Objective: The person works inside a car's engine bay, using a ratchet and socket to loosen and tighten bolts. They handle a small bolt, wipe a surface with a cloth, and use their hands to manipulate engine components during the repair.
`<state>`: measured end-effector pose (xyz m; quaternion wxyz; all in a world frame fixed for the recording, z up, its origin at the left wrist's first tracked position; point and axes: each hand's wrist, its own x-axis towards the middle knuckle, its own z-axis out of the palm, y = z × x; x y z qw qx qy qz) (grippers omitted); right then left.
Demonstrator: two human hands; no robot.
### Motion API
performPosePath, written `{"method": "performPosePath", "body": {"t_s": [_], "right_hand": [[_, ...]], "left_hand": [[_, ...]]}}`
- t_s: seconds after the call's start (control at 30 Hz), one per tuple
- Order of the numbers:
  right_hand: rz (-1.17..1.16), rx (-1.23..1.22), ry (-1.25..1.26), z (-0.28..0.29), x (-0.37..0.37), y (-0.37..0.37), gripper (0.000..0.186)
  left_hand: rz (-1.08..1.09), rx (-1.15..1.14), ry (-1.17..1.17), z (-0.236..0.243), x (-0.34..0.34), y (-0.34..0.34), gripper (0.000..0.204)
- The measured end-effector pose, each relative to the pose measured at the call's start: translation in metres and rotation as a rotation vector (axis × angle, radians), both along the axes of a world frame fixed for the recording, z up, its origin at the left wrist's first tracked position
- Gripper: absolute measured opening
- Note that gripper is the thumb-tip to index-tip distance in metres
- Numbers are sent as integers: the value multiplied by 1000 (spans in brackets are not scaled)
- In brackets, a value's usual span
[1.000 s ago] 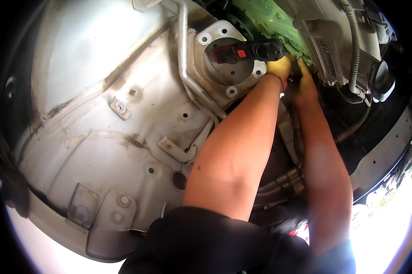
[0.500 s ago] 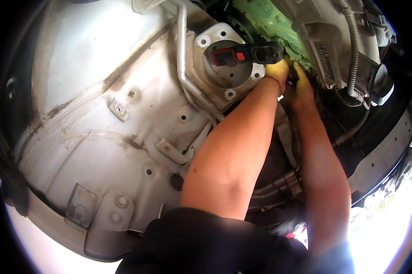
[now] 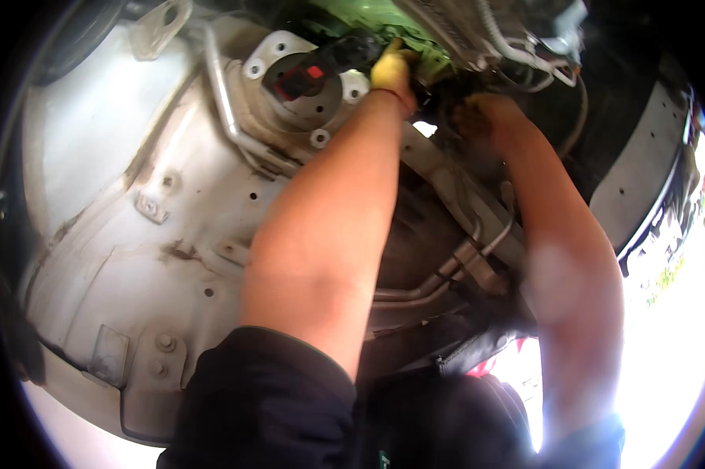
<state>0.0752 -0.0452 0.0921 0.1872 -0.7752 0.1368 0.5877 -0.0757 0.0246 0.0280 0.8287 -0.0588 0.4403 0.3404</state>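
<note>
My left hand point(image 3: 393, 74), lit yellow-green, reaches up among the parts behind the round mounting plate. Its thumb points up and the other fingers look curled, largely out of sight. What they grip is hidden. Just left of it, a black and red handheld device point(image 3: 321, 64) lies across the plate, its right end close to the hand. Whether the hand touches it, I cannot tell. My right hand point(image 3: 481, 116) is to the right, dark and smeared by motion among shadowed parts, with its fingers unclear.
A pale metal body panel point(image 3: 102, 180) fills the left. The mounting plate point(image 3: 278, 51) has bolt holes, and a bent metal tube point(image 3: 221, 90) runs beside it. Pipes point(image 3: 415, 291) cross below my forearms. A perforated metal edge point(image 3: 637, 168) curves along the right.
The view has shifted and tilted, so the panel and plate now sit further left. My right hand has moved away from my left, down into the dark area.
</note>
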Motion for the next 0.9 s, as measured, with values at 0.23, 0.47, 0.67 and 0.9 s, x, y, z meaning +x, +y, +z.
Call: {"method": "performPosePath", "body": {"t_s": [0.23,0.47,0.67,0.9], "right_hand": [[148,165,33,-10,-40,-3,14],[16,313,255,-7,-44,15,29],[-140,334,206,-55,-44,15,44],[-297,329,99,-49,-63,19,47]], "left_hand": [[-51,284,-96,-39,-2,-6,67],[-2,130,-185,-31,-8,-5,70],[-42,-148,53,-9,5,-4,23],[-1505,772,1577,-59,6,0,31]]}}
